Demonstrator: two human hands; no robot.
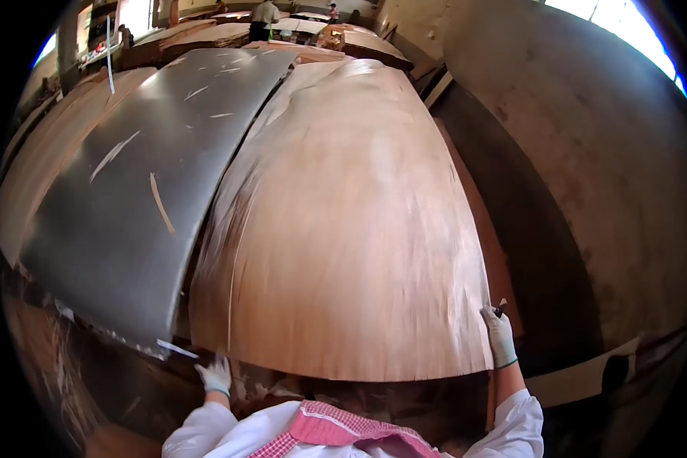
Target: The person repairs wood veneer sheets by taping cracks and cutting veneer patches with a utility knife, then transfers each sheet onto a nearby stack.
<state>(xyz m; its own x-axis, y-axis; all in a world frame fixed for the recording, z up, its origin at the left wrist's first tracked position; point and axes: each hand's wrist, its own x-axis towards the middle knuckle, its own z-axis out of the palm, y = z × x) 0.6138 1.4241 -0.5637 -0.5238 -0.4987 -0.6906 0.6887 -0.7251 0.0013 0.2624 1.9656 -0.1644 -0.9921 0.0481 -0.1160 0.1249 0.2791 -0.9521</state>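
A large, thin sheet of wood veneer point(351, 229) lies in front of me, with long splits and ripples along its left side. My right hand point(501, 336), in a pale glove, is closed at the sheet's near right edge. A small dark tool point(501, 308) sticks out of its fingers; its full shape is hidden. At the near left corner of the veneer is my gloved left hand point(215, 376), with thumb and fingers apart. Its fingertips reach the sheet's edge, and no object shows in it.
Left of the veneer, a dark smooth panel point(153, 168) carries loose wood strips point(161, 202). A big board point(580, 153) leans at the right. Further stacks of sheets point(214, 34) and a standing person point(264, 17) are at the back.
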